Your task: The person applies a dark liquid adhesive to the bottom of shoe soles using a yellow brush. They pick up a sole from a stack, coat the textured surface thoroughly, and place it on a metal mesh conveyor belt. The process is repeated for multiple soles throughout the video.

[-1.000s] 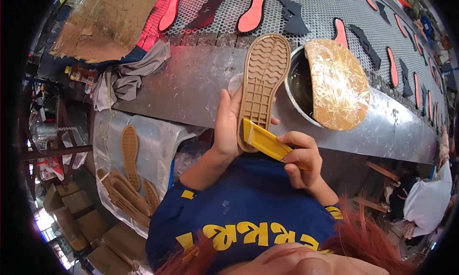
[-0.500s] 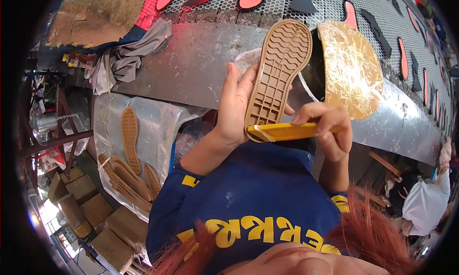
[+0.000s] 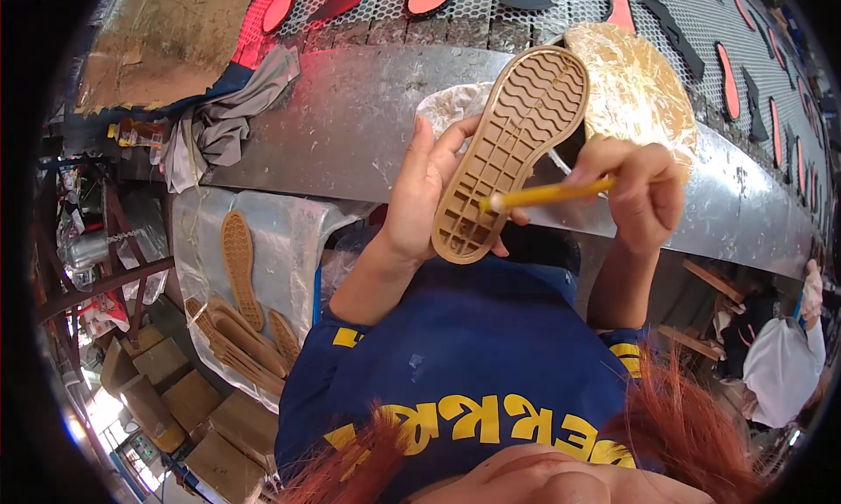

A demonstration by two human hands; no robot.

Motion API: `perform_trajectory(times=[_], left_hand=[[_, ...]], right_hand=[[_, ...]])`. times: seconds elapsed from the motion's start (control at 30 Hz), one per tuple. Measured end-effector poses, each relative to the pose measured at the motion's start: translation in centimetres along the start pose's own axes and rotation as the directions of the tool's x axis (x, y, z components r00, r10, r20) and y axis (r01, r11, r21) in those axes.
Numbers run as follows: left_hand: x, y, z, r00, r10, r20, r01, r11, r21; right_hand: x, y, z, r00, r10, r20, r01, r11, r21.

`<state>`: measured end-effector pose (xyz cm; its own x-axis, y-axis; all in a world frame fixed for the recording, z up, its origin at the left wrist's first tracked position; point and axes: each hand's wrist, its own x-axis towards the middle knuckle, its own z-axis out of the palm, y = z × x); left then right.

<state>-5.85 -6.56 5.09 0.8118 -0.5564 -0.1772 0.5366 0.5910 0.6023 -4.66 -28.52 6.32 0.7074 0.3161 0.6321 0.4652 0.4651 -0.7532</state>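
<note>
A tan rubber shoe sole point(image 3: 517, 140) is tilted in front of my chest, its tread of wavy ridges and square cells facing up. My left hand point(image 3: 419, 188) grips it from the left side and underneath; some fingertips show past its right edge. Between the fingers of my right hand point(image 3: 646, 193) is a brush point(image 3: 561, 191) with a slim yellow handle. Its pale tip lies over the gridded heel part of the sole; blur hides whether it touches.
Ahead, a metal ledge point(image 3: 359, 118) borders a mesh conveyor point(image 3: 578, 0) carrying pink-topped insoles and black pieces. A plastic-wrapped board point(image 3: 635, 101) overlaps the ledge. More soles point(image 3: 238, 267) lie on plastic sheeting at left, beside cardboard boxes point(image 3: 188, 399). Another person point(image 3: 784, 368) is at far right.
The brush tip has moved from the sole's near heel edge up onto the gridded tread, as my right hand rose to the right. The sole has tilted slightly rightward.
</note>
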Motion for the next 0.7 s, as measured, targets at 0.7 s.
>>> perform_trajectory(times=[0.7], left_hand=[[-1.3,1.8,-7.8,0.839,0.542,0.041,-0.523,0.785,0.331]], right_hand=[[-2.3,5.6,2.0,0.961,-0.107,-0.257,-0.200,0.375,-0.905]])
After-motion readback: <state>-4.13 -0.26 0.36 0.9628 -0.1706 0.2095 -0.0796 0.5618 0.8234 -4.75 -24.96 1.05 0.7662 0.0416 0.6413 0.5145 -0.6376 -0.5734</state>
